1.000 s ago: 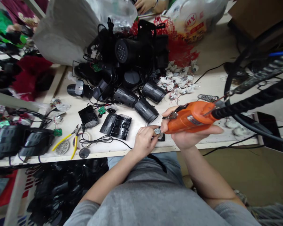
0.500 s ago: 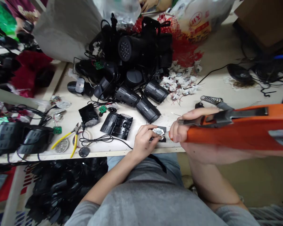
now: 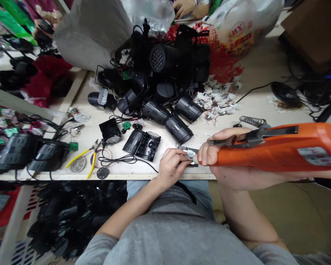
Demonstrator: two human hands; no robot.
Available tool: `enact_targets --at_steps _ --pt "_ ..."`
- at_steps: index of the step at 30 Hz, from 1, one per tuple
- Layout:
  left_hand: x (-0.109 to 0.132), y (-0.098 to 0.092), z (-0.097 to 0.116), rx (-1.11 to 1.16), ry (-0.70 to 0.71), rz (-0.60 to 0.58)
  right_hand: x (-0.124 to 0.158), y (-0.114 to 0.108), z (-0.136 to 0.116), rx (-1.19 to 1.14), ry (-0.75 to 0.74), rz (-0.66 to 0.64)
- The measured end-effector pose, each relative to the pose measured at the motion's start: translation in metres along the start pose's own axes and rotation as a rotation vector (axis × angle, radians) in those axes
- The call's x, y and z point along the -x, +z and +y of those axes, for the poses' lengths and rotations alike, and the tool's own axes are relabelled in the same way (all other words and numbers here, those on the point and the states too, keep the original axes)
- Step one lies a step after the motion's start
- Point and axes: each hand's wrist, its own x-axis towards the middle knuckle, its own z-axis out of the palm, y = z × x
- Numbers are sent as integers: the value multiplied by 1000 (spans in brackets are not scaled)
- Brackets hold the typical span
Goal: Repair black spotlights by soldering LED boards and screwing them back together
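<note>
My right hand (image 3: 212, 152) is wrapped round an orange electric screwdriver (image 3: 264, 147) with a metal lever along its top. The tool lies nearly level, its tip pointing left. At that tip, the fingers of my left hand (image 3: 172, 162) are pinched together; whatever is between them is too small to make out. Right by these fingertips is a small silvery-white round part (image 3: 191, 152) on a dark flat piece (image 3: 183, 148), close to the table's front edge. To the left of my left hand lies an opened black lamp housing (image 3: 142, 145).
Yellow-handled cutters (image 3: 91, 158) and a dish of screws (image 3: 77, 164) lie to the left. Black lamps (image 3: 165, 59) are heaped at the back beside white wired parts (image 3: 216, 97). A metal spring (image 3: 252, 120) lies beyond the tool. Another person's hand (image 3: 184, 7) shows at the far side.
The view has shifted, so the table things appear farther right. The screwdriver's tip and my left fingertips have come closer together over the small round part. Both hands keep their hold.
</note>
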Motion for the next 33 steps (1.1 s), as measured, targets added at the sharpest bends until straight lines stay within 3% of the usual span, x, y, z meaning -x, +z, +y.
enact_targets --at_steps 7,11,19,27,33 --pt "2 4 -12 -43 -115 -66 -18 6 12 15 -101 -3" --pt "0 12 -16 -89 -146 -122 -29 8 21 70 -29 15" --pt "-1 15 -16 -129 -187 -169 -31 15 23 128 -22 88" --pt "-5 15 -15 -128 -230 -187 -28 8 26 99 58 39" --pt "-5 16 -16 -131 -219 -182 -30 11 33 127 6 66"
